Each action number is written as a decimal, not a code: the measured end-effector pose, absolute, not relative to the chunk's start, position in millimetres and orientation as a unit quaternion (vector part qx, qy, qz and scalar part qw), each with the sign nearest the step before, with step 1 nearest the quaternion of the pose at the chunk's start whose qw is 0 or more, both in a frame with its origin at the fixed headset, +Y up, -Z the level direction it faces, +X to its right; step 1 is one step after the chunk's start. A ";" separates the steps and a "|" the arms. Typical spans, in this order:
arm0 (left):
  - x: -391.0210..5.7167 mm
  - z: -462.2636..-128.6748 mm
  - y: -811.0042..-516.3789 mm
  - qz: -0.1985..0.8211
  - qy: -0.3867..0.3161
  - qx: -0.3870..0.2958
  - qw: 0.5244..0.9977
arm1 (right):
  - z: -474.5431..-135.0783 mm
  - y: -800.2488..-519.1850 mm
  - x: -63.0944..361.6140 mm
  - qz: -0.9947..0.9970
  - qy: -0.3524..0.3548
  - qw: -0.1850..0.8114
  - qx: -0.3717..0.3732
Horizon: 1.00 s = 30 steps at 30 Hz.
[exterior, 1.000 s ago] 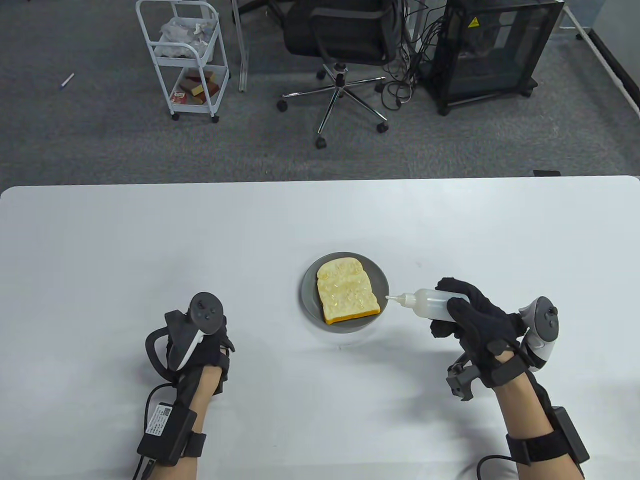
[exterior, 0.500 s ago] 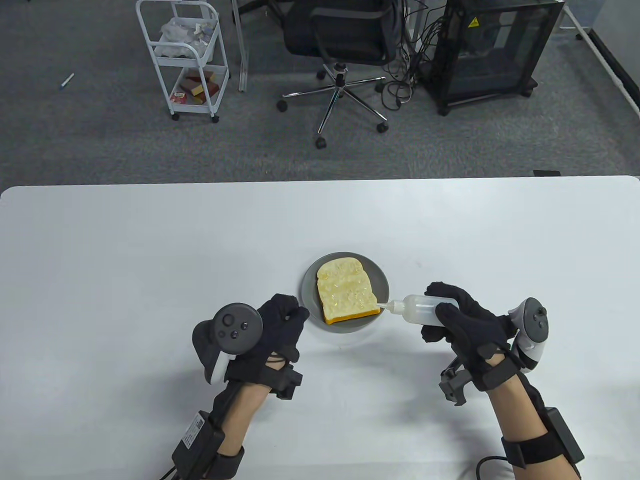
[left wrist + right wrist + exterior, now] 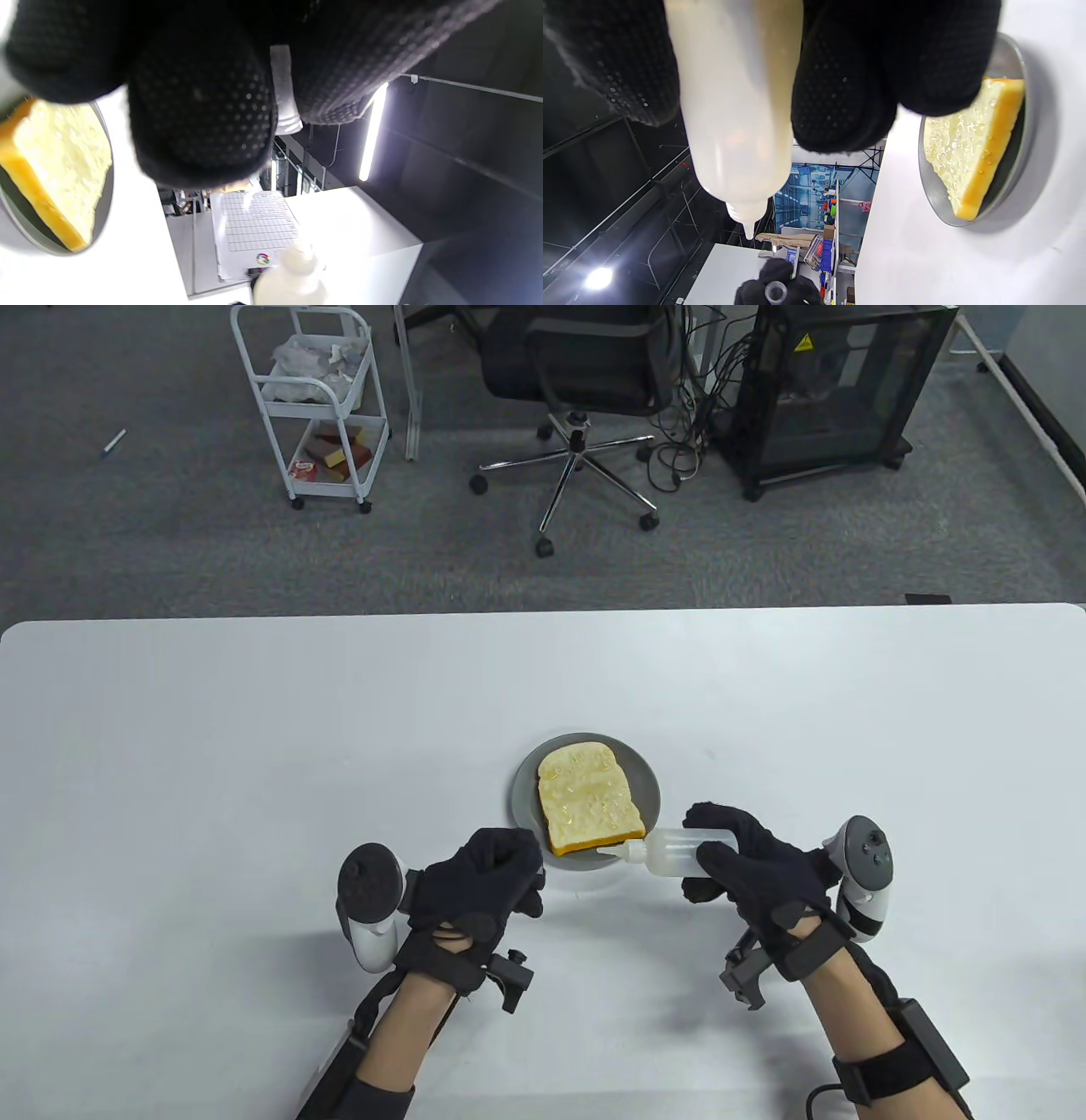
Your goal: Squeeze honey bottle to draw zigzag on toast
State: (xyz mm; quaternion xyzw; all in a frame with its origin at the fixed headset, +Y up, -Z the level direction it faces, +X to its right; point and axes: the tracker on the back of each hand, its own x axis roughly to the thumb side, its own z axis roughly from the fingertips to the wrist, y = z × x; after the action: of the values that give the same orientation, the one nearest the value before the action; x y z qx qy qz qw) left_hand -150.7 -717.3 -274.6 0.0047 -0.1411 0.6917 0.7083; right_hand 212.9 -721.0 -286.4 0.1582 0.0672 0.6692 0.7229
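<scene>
A translucent white plastic squeeze bottle (image 3: 679, 848) lies nearly level in the black-gloved right hand (image 3: 764, 874), whose fingers wrap its body above the white table (image 3: 254, 746). The bottle's pointed nozzle (image 3: 612, 853) faces left, over the near rim of the round grey plate (image 3: 649, 780), just beside the near right corner of the slice of yellow toast (image 3: 587, 797) with its orange crust. The toast lies flat on the plate, its top glistening with pale, glossy patches.

The black-gloved left hand (image 3: 484, 891) hovers just beside the plate's near left edge, fingers curled inward. In the right wrist view, a small clear ring-shaped cap (image 3: 776, 291) sits pinched between the left hand's fingertips (image 3: 797, 292), directly opposite the nozzle and a short way from it. In the left wrist view, the bottle's tip (image 3: 292, 271) faces the curled left fingers (image 3: 199, 106), with the toast and plate to one side.

A white-and-grey tracker (image 3: 369, 903) rides the back of the left hand; another tracker (image 3: 865, 874) rides the right. Beyond the table stand a white wire cart (image 3: 314, 407) and a black office chair (image 3: 577, 373) on grey carpet.
</scene>
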 end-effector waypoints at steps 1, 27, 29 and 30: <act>-149.9 -274.0 -718.2 0.699 -0.147 0.007 0.699 | -286.4 -721.6 210.9 0.669 0.071 0.721 0.164; -120.2 -260.4 -723.7 0.637 -0.161 -0.004 0.753 | -279.8 -737.5 179.8 0.696 0.111 0.683 0.192; -117.9 -258.6 -718.0 0.603 -0.193 0.020 0.774 | -280.9 -738.7 181.7 0.699 0.113 0.681 0.186; -117.1 -257.5 -715.5 0.587 -0.205 0.029 0.782 | -281.5 -739.6 182.1 0.698 0.114 0.683 0.183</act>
State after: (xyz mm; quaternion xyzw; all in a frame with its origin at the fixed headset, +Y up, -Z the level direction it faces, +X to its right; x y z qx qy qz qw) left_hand -117.1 -715.5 -257.5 0.0287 -0.2054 0.5872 0.7824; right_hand 182.1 -739.6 -281.5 0.1825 0.1144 0.6982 0.6827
